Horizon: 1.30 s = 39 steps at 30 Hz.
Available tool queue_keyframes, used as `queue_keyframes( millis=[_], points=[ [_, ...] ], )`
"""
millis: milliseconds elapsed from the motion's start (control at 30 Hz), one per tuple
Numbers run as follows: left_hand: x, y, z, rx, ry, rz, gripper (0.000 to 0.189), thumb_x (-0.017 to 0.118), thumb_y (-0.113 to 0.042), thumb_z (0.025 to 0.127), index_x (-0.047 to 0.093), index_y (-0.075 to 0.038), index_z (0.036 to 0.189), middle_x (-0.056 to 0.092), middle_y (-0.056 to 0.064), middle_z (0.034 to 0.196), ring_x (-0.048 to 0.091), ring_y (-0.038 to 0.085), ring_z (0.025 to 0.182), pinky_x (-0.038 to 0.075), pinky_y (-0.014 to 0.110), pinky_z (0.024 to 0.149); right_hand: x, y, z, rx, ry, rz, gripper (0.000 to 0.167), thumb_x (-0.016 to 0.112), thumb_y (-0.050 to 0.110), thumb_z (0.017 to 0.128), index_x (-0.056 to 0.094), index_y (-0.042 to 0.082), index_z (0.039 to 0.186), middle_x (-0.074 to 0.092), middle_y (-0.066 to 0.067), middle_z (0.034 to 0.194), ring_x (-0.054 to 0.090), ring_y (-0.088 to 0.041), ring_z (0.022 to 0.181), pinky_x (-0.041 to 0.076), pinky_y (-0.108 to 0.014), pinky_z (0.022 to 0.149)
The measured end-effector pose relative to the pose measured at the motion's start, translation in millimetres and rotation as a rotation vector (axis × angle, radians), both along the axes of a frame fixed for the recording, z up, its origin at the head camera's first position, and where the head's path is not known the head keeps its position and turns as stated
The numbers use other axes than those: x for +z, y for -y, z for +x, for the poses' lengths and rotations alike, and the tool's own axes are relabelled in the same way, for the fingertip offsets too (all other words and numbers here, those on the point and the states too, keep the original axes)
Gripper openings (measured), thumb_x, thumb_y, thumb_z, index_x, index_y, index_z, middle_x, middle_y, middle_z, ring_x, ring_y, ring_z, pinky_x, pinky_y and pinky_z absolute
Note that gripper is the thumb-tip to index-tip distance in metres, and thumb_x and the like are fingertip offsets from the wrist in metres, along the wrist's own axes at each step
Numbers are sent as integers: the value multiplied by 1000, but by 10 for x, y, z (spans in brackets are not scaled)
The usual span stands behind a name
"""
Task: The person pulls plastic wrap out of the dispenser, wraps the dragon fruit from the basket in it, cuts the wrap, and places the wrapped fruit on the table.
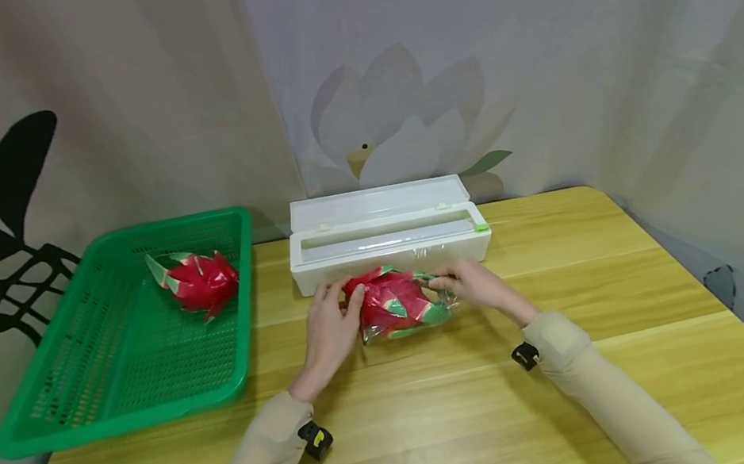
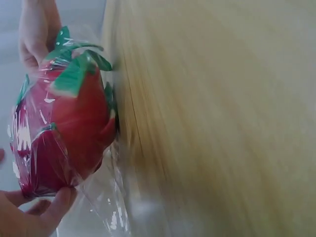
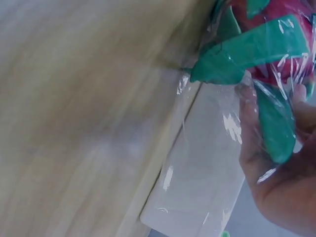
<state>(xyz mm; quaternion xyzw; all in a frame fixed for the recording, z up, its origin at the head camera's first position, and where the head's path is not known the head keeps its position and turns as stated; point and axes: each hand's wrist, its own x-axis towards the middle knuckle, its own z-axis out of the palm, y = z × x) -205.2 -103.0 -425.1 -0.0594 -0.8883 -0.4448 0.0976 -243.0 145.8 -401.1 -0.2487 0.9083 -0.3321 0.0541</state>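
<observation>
A red dragon fruit (image 1: 393, 301) with green scale tips sits on the table in front of a white cling film box, partly covered in clear plastic film (image 2: 42, 143). My left hand (image 1: 332, 326) grips its left end, thumb and fingers pressing the film against the skin. At the leafy right end, my right hand (image 1: 474, 285) pinches the film and the green tips; in the right wrist view its fingers (image 3: 251, 128) lie around a green leaf. Loose film hangs below the fruit in the left wrist view.
The cling film box (image 1: 391, 261) stands at the back of the wooden table (image 1: 445, 429), its lid (image 1: 378, 203) raised and a roll inside. To the left, a green plastic basket (image 1: 148, 426) holds another dragon fruit (image 1: 202, 283). A printed curtain (image 1: 178, 92) hangs behind.
</observation>
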Motion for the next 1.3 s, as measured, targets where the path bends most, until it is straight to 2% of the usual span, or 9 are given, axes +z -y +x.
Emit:
queue_keyframes(
  millis=[133,300,400,500,633,800,900,1033,1300],
  points=[
    [-1,1,8,-64,0,-100,70,56,-49,92,38,-6,144,46,17,140,52,36,123,49,49,99,1,-10,-62,12,13,-5,27,56,14,95,64,1,73,42,3,58,36,-7,55,33,-19,53],
    [-45,-16,16,-181,-17,-220,93,72,-56,76,24,-27,150,32,18,147,44,42,128,49,56,96,-10,-22,-100,3,32,-3,27,56,15,96,67,1,76,46,2,58,38,-8,56,35,-21,55],
    [-70,-38,8,-204,-41,-249,105,83,-51,64,24,-30,149,28,19,146,40,43,129,49,57,95,-36,-3,-104,-42,43,-7,26,56,18,95,68,1,79,50,-1,60,38,-9,56,34,-21,53],
    [-91,-51,-21,-205,-98,-247,111,89,-43,58,27,-26,148,25,18,148,39,42,129,48,56,97,-65,40,-70,-132,38,-25,23,58,22,95,70,3,99,64,-7,73,46,-12,56,38,-21,51],
    [-106,-58,-71,-207,-191,-238,105,91,-35,59,34,-19,145,29,17,147,42,39,128,46,54,100,-86,82,-8,-177,-73,-50,40,61,22,93,58,2,128,71,-17,101,65,-21,63,49,-21,54],
    [-109,-38,-119,-200,-216,-254,100,89,-38,62,36,-16,144,37,17,142,46,37,126,47,53,99,-102,44,49,-107,-192,-77,40,56,15,96,52,3,134,71,-18,96,65,-24,65,52,-25,59],
    [-111,-24,-143,-204,-219,-270,100,88,-41,62,36,-15,144,38,18,141,47,37,124,48,53,99,-108,5,89,-75,-213,-40,40,52,19,98,51,5,136,69,-18,109,67,-29,89,56,-37,77],
    [-111,-14,-169,-208,-243,-258,100,89,-41,61,38,-14,143,41,20,139,51,38,121,50,51,96,-111,-7,138,-34,-250,89,54,58,35,94,47,7,140,56,-18,134,56,-35,122,48,-49,100],
    [-85,-22,-188,-200,-270,-245,99,89,-42,59,43,-10,140,46,23,134,56,41,115,53,51,90,-120,43,167,-6,-348,238,91,76,50,74,40,2,143,53,-23,136,58,-37,116,52,-48,93]
  ],
)
